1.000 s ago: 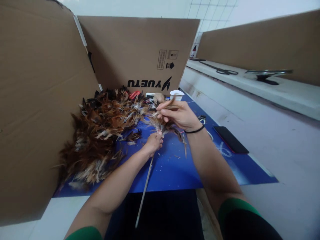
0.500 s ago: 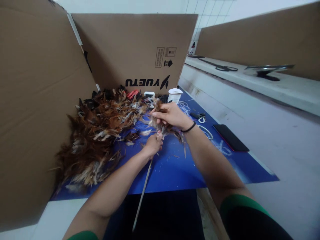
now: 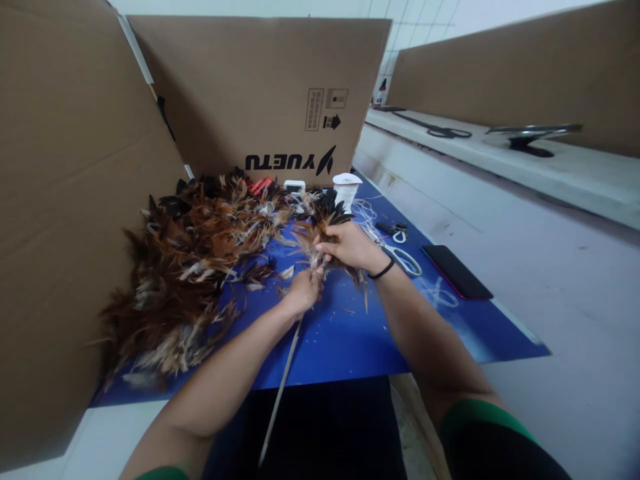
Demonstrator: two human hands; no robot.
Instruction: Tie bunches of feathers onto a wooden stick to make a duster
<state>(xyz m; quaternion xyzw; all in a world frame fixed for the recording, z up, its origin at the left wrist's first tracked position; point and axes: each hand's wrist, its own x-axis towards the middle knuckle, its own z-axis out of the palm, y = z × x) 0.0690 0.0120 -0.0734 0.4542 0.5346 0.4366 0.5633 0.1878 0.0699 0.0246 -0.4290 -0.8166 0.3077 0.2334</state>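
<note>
My left hand [image 3: 304, 292] is closed round a thin stick [image 3: 281, 393], whose lower end slants down past the table's front edge. Brown and dark feathers [image 3: 327, 212] fan out from the stick's upper end, just beyond my left fist. My right hand [image 3: 347, 245], with a black band at the wrist, pinches the base of these feathers right above the left one. The exact point where feathers meet stick is covered by my fingers. A large heap of loose brown feathers [image 3: 210, 233] lies to the left of both hands.
On the blue table mat [image 3: 345, 347] lie scissors [image 3: 403, 259], a black phone [image 3: 456, 272], clear string [image 3: 440, 293] and a white cup-like container [image 3: 346, 192]. Cardboard panels [image 3: 240, 87] stand at the left and back. A ledge [image 3: 500, 153] along the right wall holds another pair of scissors.
My right hand has come down and closer to the left hand, and the dark feather tips now show above it. The left hand keeps its grip on the stick.
</note>
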